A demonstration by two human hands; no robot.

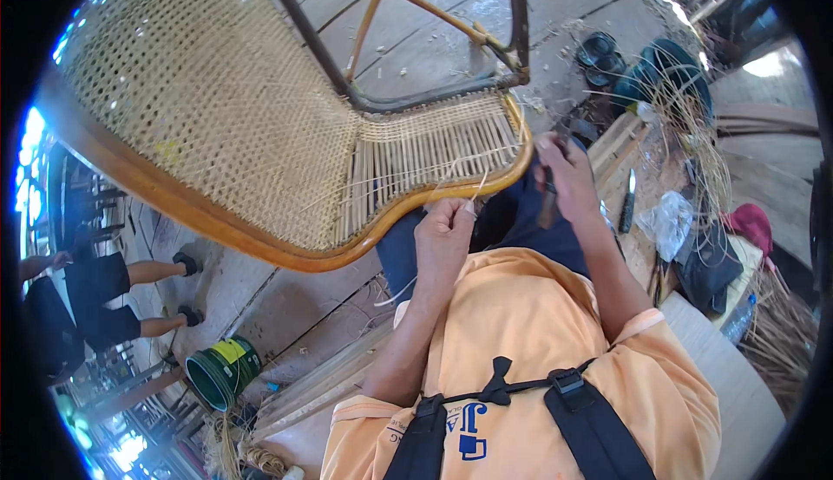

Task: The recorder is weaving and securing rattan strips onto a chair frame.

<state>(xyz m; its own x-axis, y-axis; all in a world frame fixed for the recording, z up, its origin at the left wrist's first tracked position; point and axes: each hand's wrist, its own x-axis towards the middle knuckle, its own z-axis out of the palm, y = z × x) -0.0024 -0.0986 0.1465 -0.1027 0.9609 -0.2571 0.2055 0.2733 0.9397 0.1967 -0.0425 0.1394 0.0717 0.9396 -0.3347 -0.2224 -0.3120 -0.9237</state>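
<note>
A cane-woven chair [295, 146] extends from upper left to the person's knees: dense open mesh, a narrower section of bare parallel strips [425, 152], glossy honey-brown curved rim [325, 261]. The right hand [566, 172] grips an indistinct tool [547, 209]; the left [444, 233] pinches a pale strand [481, 185].

The curved chair rim [328, 262] looks like varnished wood or rattan, smooth and glossy. The woven cane panel [234, 107] is matt and textured, and the bare cane strands [415, 156] look dry and fibrous. The floorboards [299, 306] are dull, worn wood. The bucket [224, 374] looks like smooth plastic, the bag [666, 224] crinkled clear plastic, and the shirt [521, 315] soft matt cloth.
</note>
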